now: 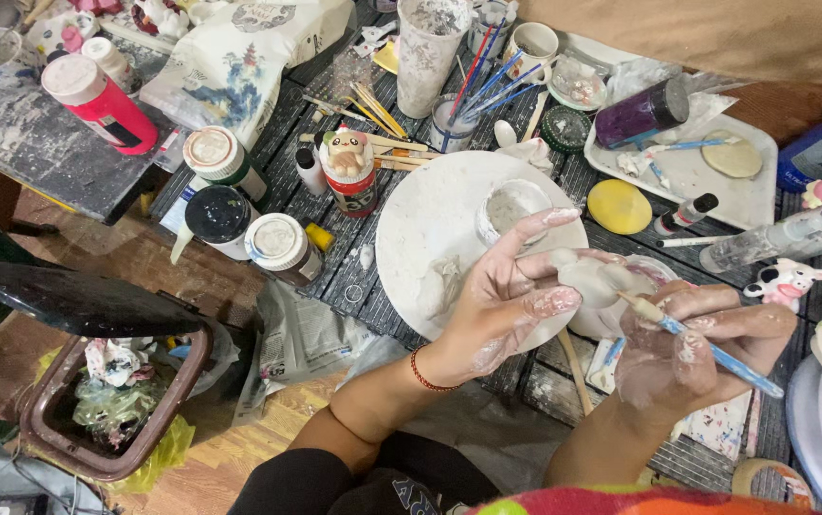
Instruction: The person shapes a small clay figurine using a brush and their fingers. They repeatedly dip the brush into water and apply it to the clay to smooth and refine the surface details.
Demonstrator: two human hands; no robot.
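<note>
Left hand (506,305): fingers curled around a small pale clay figure (590,279), held above the round white board (420,229).
Right hand (687,348): pinching a blue-handled brush (707,348), bristles touching the figure.
Handling: the figure looks light, damp, soft and easily dented; best cradled by its thicker body.
Worktop (334,267): crowded with paint jars.

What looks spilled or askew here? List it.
The purple jar lies on its side across the white tray. The red bottle also lies tipped. The left hand and right hand are smeared with white clay.
</note>
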